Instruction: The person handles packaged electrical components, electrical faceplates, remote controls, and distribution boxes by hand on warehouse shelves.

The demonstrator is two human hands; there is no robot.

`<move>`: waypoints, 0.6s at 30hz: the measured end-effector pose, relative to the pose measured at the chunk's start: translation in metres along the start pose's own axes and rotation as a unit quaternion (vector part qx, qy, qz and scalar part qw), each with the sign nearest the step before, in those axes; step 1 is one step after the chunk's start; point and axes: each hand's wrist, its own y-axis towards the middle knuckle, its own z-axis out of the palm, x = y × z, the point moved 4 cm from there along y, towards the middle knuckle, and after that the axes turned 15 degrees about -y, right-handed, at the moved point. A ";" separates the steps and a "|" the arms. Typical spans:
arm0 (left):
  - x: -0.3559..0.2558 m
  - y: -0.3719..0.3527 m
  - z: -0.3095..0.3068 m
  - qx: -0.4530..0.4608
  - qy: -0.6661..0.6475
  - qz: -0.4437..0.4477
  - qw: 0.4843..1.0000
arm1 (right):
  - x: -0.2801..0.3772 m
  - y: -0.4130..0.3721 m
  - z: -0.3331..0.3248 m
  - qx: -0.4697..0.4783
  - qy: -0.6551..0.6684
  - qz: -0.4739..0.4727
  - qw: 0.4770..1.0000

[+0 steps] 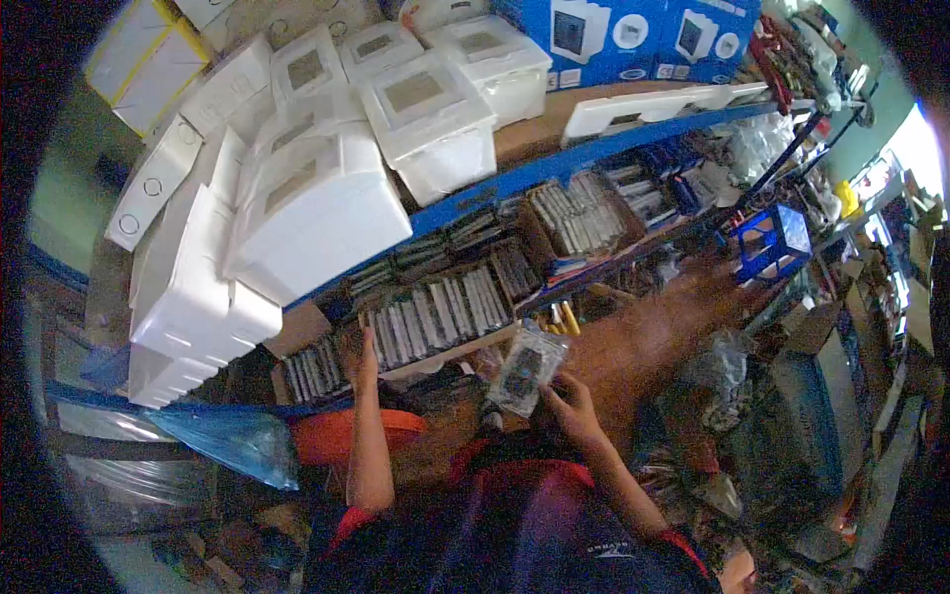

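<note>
My right hand [574, 408] pinches the lower right edge of a clear plastic packet [531, 366] with a dark flat piece inside, held up above the floor. My left hand [360, 358] reaches to the lower shelf, fingers stretched out beside a cardboard box of upright wrapped packets [435, 319]. A smaller row of similar dark-edged packets [315, 370] stands just left of that hand.
Above, a blue-edged shelf [594, 148] carries stacked white plastic boxes [317, 213] and blue printed cartons [633, 40]. A blue stool [777, 243] stands on the brown floor [643, 342]. Near my left forearm is an orange round seat [327, 436]; clutter lies right.
</note>
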 end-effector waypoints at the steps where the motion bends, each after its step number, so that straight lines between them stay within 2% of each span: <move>1: -0.013 -0.021 0.000 -0.004 0.039 0.077 0.996 | 0.000 0.000 -0.006 0.013 -0.040 -0.020 0.999; 2: -0.027 -0.047 0.004 0.008 0.052 0.134 0.990 | -0.003 0.004 -0.012 0.025 -0.080 -0.042 0.996; 3: -0.040 -0.076 0.016 0.066 0.040 0.140 0.987 | -0.009 0.009 -0.016 0.038 -0.121 -0.063 0.990; 4: -0.048 -0.107 0.032 0.162 0.030 0.086 0.983 | -0.024 0.014 -0.018 0.022 -0.133 -0.118 0.984; 5: -0.059 -0.145 0.057 0.238 -0.154 -0.093 0.954 | -0.020 0.010 -0.019 0.039 -0.111 -0.097 0.988; 6: -0.074 -0.188 0.085 0.293 -0.330 -0.262 0.858 | -0.008 0.006 -0.019 0.057 -0.089 -0.075 0.992; 8: -0.137 -0.253 0.118 0.428 -0.276 -0.097 0.855 | 0.010 -0.002 -0.021 0.084 -0.090 -0.067 0.990; 11: -0.119 -0.288 0.135 0.356 -0.444 -0.324 0.756 | 0.026 -0.006 -0.031 0.099 -0.157 -0.120 0.975; 12: -0.113 -0.292 0.133 0.346 -0.460 -0.361 0.734 | 0.028 -0.005 -0.038 0.102 -0.173 -0.144 0.969; 13: -0.112 -0.295 0.135 0.339 -0.486 -0.366 0.718 | 0.029 -0.005 -0.047 0.104 -0.188 -0.168 0.962; 15: -0.111 -0.302 0.138 0.326 -0.534 -0.375 0.684 | 0.031 -0.005 -0.080 -0.013 -0.146 -0.119 0.982; 16: -0.110 -0.305 0.138 0.318 -0.523 -0.381 0.692 | 0.031 -0.005 -0.096 -0.073 -0.123 -0.094 0.985; 18: -0.105 -0.312 0.138 0.305 -0.501 -0.396 0.706 | 0.035 -0.004 -0.123 -0.104 0.030 -0.109 0.988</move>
